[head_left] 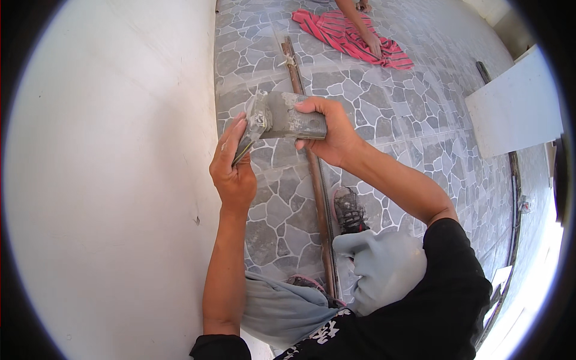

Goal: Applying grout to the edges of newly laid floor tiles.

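Observation:
Close to the white wall [120, 150], both hands are raised in front of me. My right hand [336, 129] grips a grey flat plate [285, 115] smeared with putty-like paste, thumb on top and fingertips curling beneath. In my left hand [231, 162] is a second, smaller grey piece [245, 146], tilted, its edge dark with a pale line; the fingers lie straight along its back. Where the two pieces meet sits a lump of wet grey paste [260, 120]. Their exact kind cannot be made out.
A long brown pole [318, 192] lies on the stone-patterned floor [282, 222], running between my feet. Farther off, another person's hand [373, 45] presses on a red striped cloth [336, 36]. To the right is a white panel [513, 105].

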Action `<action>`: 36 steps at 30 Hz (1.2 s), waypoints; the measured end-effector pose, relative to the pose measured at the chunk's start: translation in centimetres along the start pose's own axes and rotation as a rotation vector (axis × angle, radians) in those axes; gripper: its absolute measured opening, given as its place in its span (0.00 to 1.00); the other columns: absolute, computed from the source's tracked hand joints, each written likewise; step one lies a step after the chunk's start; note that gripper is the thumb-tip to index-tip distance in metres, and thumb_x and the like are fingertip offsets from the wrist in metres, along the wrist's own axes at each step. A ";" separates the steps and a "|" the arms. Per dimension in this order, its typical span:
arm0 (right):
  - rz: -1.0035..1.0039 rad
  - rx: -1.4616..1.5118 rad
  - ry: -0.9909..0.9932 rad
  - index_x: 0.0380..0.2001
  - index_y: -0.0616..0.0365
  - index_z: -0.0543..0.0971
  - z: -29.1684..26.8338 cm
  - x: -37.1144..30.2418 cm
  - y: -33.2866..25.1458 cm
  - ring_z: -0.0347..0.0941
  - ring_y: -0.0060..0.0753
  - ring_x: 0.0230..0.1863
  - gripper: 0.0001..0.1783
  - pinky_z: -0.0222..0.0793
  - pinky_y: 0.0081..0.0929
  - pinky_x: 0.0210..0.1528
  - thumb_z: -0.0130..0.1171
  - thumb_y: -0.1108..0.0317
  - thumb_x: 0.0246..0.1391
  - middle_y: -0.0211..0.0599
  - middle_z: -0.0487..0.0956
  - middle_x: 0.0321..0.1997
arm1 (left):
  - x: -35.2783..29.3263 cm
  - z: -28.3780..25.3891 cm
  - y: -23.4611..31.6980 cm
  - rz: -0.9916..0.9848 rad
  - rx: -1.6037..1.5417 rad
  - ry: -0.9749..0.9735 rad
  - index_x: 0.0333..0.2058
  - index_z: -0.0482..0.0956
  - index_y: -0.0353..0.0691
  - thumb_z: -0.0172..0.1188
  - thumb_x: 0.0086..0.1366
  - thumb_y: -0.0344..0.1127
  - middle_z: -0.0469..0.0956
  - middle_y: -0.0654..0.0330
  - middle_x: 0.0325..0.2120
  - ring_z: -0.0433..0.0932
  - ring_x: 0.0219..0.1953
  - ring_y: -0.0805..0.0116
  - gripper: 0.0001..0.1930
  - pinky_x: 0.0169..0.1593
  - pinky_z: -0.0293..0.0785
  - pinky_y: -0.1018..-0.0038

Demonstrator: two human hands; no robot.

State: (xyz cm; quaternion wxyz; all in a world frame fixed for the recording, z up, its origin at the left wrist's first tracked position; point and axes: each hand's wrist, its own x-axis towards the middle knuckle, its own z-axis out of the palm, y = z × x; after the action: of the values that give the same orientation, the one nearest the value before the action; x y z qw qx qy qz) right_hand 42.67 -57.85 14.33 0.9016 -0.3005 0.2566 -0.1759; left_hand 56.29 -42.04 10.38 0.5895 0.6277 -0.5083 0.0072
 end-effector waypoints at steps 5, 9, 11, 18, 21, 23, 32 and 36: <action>0.059 -0.020 -0.051 0.37 0.57 0.79 -1.3 -0.1 -0.5 0.76 0.32 0.34 0.12 0.75 0.30 0.25 0.60 0.63 0.51 0.35 0.79 0.33 | -0.4 0.8 -1.3 0.051 0.024 0.045 0.58 0.73 0.33 0.49 0.65 0.13 0.76 0.48 0.56 0.73 0.61 0.58 0.23 0.64 0.68 0.66; 0.076 -0.013 -0.126 0.40 0.58 0.78 -1.7 -0.6 -1.8 0.77 0.32 0.35 0.14 0.75 0.31 0.27 0.61 0.63 0.52 0.35 0.79 0.34 | -1.1 -0.2 -1.9 -0.036 0.168 0.030 0.56 0.77 0.37 0.48 0.60 0.11 0.79 0.50 0.53 0.77 0.57 0.54 0.26 0.59 0.73 0.66; 0.064 -0.037 -0.175 0.42 0.60 0.78 -0.7 -1.0 -3.1 0.77 0.32 0.35 0.15 0.76 0.30 0.29 0.61 0.65 0.53 0.35 0.80 0.36 | -2.1 -0.1 -2.2 -0.432 -0.061 -0.087 0.59 0.74 0.37 0.49 0.60 0.13 0.79 0.52 0.52 0.79 0.54 0.56 0.27 0.57 0.74 0.67; -0.684 -1.098 -0.160 0.55 0.57 0.78 -0.7 -2.2 -1.7 0.76 0.32 0.54 0.26 0.71 0.33 0.58 0.58 0.85 0.52 0.34 0.81 0.52 | -0.4 -1.8 0.4 -1.030 -1.214 -0.174 0.65 0.59 0.30 0.50 0.60 0.31 0.77 0.44 0.50 0.84 0.42 0.53 0.32 0.31 0.81 0.70; -1.059 -1.403 -0.343 0.55 0.56 0.78 -0.7 -0.8 -1.0 0.75 0.42 0.57 0.32 0.69 0.34 0.61 0.58 0.89 0.44 0.38 0.80 0.56 | 0.1 -1.9 1.0 -0.972 -1.248 -0.106 0.65 0.58 0.30 0.50 0.60 0.29 0.77 0.44 0.50 0.84 0.43 0.50 0.33 0.30 0.80 0.70; -1.052 -1.433 -0.337 0.55 0.55 0.79 -2.0 0.3 -1.1 0.73 0.49 0.60 0.36 0.67 0.35 0.63 0.57 0.91 0.38 0.43 0.78 0.58 | 0.2 -2.2 1.3 -0.933 -1.195 -0.097 0.65 0.58 0.29 0.50 0.60 0.29 0.77 0.44 0.50 0.83 0.43 0.49 0.33 0.30 0.80 0.70; -0.795 -1.462 -0.001 0.51 0.62 0.79 -9.8 3.9 -3.8 0.79 0.37 0.43 0.24 0.74 0.30 0.44 0.59 0.83 0.48 0.42 0.82 0.46 | -0.1 -1.9 0.8 -0.940 -1.300 -0.161 0.65 0.58 0.31 0.53 0.61 0.29 0.78 0.44 0.49 0.83 0.43 0.47 0.32 0.28 0.79 0.68; -0.441 -0.679 0.167 0.48 0.71 0.76 -9.1 2.9 -4.6 0.76 0.24 0.32 0.19 0.70 0.23 0.32 0.62 0.75 0.53 0.40 0.81 0.42 | -0.7 -1.7 0.2 -1.099 -1.131 -0.085 0.57 0.67 0.35 0.59 0.63 0.35 0.80 0.53 0.43 0.84 0.41 0.60 0.25 0.27 0.77 0.74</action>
State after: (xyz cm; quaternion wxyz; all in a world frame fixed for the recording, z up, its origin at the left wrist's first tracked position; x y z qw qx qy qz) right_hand 39.09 -66.76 9.97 0.6682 -0.6133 0.3016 -0.2939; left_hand 56.82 -40.32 10.60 0.7183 0.3939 -0.0742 -0.5687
